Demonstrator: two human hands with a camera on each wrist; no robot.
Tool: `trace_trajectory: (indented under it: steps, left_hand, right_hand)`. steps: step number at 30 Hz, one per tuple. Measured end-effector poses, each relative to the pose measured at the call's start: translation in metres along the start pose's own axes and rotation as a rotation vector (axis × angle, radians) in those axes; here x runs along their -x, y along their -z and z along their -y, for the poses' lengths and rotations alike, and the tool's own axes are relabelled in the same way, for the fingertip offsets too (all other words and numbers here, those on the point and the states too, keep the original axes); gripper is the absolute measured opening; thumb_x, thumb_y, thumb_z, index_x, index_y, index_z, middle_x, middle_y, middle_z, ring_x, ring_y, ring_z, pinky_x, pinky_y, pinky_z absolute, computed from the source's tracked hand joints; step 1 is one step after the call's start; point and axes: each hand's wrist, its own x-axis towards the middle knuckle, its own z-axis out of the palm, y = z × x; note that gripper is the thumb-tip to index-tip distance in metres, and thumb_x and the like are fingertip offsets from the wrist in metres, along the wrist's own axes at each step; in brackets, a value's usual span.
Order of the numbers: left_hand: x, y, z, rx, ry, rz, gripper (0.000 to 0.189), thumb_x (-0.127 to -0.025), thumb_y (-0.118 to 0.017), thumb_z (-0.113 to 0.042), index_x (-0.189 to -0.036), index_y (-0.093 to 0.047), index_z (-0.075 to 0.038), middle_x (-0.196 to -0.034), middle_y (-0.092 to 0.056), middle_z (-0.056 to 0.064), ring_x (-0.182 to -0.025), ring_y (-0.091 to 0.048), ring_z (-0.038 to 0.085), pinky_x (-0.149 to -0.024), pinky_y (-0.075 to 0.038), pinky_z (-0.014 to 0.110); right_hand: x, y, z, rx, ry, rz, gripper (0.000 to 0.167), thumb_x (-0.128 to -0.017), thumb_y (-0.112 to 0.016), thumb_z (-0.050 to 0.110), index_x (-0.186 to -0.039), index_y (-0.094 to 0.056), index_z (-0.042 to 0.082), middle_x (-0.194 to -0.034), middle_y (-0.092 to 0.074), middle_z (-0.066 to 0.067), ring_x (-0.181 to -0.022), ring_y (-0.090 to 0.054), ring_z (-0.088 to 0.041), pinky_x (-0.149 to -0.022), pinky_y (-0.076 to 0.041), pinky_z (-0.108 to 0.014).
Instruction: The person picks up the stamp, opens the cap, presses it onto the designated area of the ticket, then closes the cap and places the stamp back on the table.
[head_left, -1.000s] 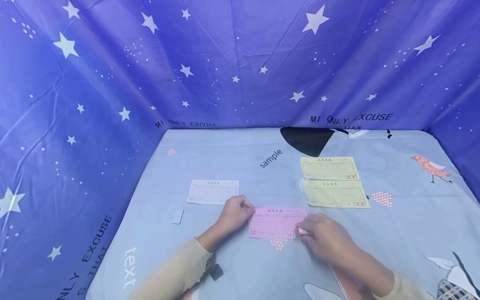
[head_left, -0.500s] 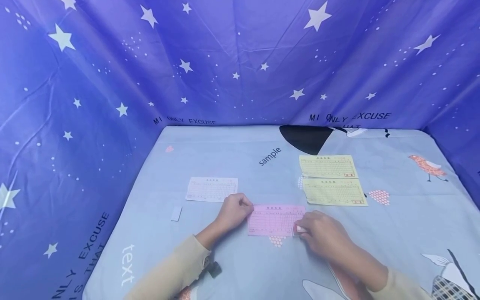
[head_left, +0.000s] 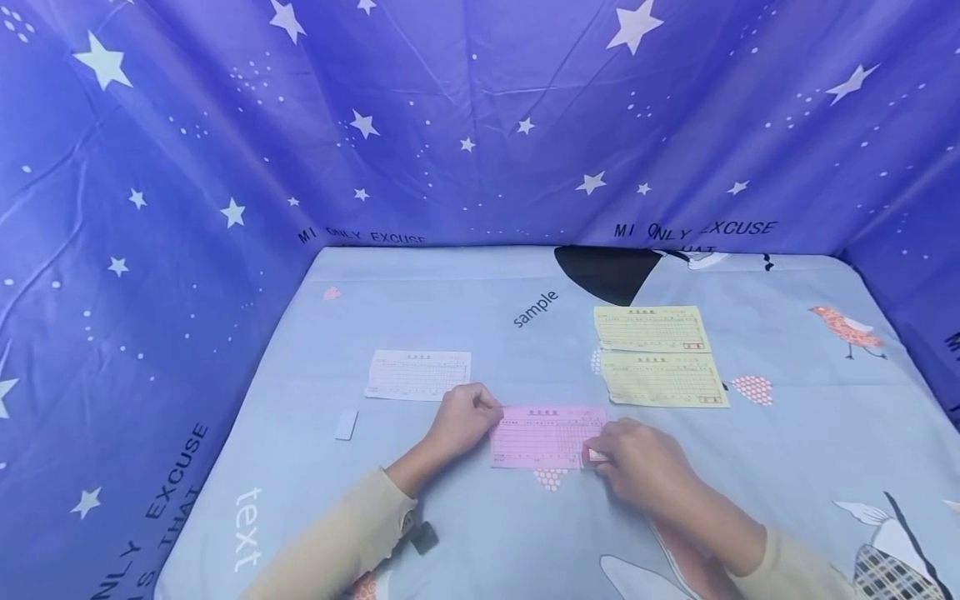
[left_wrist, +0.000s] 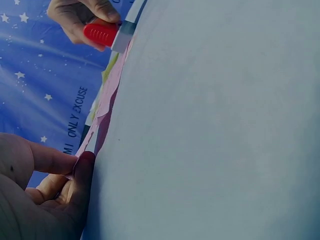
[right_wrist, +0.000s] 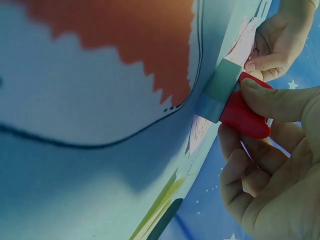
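Note:
A pink form slip (head_left: 532,442) lies on the table in front of me. My left hand (head_left: 461,417) pinches its upper left corner between thumb and fingers; the left wrist view shows the slip's edge (left_wrist: 107,95) lifted a little there. My right hand (head_left: 641,462) grips a stamp by its red handle (right_wrist: 245,117). In the right wrist view the stamp's grey, box-shaped head (right_wrist: 219,90) stands against the pink slip. From the head camera, the stamp (head_left: 596,455) sits over the slip's lower right corner. Its underside is hidden.
Two yellow slips (head_left: 651,329) with red stamped boxes at their lower right lie one above the other, back right. A white slip (head_left: 416,375) lies behind my left hand, with a small white block (head_left: 347,425) to its left. Starry blue curtains (head_left: 465,108) enclose the table.
The whole head view shifts slightly up and left. Both hands, the stamp and the pink slip keep their places relative to each other.

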Motion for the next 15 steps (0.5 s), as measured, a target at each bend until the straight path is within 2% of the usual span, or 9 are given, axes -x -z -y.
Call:
trace_trajectory:
  steps: [8,15]
  left_hand:
    - [0.0010,0.0006,-0.0009,0.006,0.004,0.008,0.004,-0.082,-0.071,-0.003,-0.085,-0.070,-0.001,-0.075,-0.070,0.000,-0.071,-0.062,0.015,-0.069,-0.051,0.033]
    - [0.0015,0.0014,-0.0022,0.004,0.001,0.003,0.004,-0.081,-0.070,-0.001,-0.085,-0.071,-0.004,-0.075,-0.070,0.001,-0.068,-0.062,0.014,-0.065,-0.052,0.032]
  right_hand:
    - [0.0011,0.0021,0.0018,-0.010,-0.014,0.026,0.021,-0.073,-0.083,0.007,-0.088,-0.078,0.020,-0.081,-0.065,0.010,-0.081,-0.063,-0.016,-0.066,-0.052,-0.035]
    - [0.0008,0.0012,0.0019,-0.009,-0.019,0.027,0.021,-0.074,-0.083,0.007,-0.084,-0.076,0.023,-0.079,-0.063,0.012,-0.080,-0.062,-0.014,-0.067,-0.052,-0.034]
